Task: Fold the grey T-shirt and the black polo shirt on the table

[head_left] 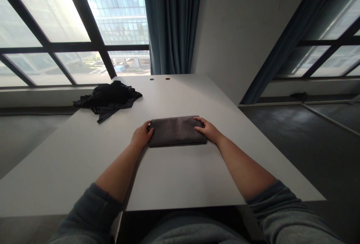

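Desk (182,178): white, largest surface in view, running from the person's body to the windows (120,11) at far left. Blue-grey curtain (173,23) hangs just beyond the far edge; pale wall (247,23) to its right.

Black garments (112,96): loose crumpled heap at the far left of the desk, partly along its left edge, well apart from both hands.

Grey cloth (174,133): folded into a flat oblong, long side running left to right, lying near the middle of the desk between the two hands. Its central top face is uncovered.

Left hand (141,134): at the left end of the cloth. Thumb tip meets the near part of that end; forefinger bends round toward the far left corner, a small gap between the two. Remaining fingers hidden; cannot tell whether they pinch the edge.

Right hand (209,129): at the right end. Thumb and forefinger spread apart, tips over the top face, forefinger along the far right corner. Grip underneath cannot be seen.

Two small round holes (168,78): side by side near the desk's far edge.
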Demonstrator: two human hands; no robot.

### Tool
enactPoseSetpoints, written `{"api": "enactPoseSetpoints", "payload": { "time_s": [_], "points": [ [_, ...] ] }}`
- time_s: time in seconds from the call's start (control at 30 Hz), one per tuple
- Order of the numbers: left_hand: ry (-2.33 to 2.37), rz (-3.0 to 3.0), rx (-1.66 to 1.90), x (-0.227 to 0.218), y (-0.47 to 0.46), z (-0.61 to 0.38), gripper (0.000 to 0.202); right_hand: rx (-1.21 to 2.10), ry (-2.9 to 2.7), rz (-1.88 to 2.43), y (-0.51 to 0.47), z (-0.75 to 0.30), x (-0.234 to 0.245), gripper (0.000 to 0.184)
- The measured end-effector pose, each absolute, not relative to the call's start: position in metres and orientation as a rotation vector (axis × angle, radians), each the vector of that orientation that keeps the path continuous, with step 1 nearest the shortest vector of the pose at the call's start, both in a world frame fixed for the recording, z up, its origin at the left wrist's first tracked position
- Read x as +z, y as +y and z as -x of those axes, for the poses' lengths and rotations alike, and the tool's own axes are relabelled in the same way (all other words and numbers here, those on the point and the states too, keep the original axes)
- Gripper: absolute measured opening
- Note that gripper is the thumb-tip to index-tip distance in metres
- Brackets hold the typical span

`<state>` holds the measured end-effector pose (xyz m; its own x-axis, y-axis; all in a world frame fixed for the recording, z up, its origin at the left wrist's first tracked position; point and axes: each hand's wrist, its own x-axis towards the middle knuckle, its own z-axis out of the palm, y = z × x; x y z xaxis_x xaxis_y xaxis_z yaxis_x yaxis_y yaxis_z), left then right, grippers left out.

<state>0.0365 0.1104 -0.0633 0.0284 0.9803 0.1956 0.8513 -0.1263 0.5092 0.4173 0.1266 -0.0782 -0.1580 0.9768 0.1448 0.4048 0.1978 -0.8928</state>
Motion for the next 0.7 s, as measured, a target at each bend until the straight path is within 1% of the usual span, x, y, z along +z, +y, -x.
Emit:
{"api": "enactPoseSetpoints", "payload": {
  "time_s": [0.13, 0.33, 0.47, 0.6, 0.7],
  "points": [
    [1.923, -2.192, 0.659, -0.0588, 0.108, -0.0383, 0.046, 0.905, -1.711, 1.302, 0.1283, -0.4174, -0.0803, 0.063],
    [2.025, -2.213, 0.466, -0.056, 0.1072, -0.0422, 0.05, 0.892, -1.724, 1.301, 0.1295, -0.418, -0.0822, 0.062],
    [2.0, -2.138, 0.571, -0.0585, 0.1084, -0.0413, 0.052, 0.892, -1.731, 1.309, 0.1292, -0.418, -0.0816, 0.063],
    [1.941, -2.078, 0.648, -0.0621, 0.1097, -0.038, 0.061, 0.897, -1.728, 1.316, 0.1285, -0.4172, -0.0802, 0.063],
    [1.906, -2.115, 0.66, -0.0633, 0.1102, -0.0362, 0.056, 0.898, -1.731, 1.324, 0.1285, -0.4169, -0.0792, 0.063]
  ]
}}
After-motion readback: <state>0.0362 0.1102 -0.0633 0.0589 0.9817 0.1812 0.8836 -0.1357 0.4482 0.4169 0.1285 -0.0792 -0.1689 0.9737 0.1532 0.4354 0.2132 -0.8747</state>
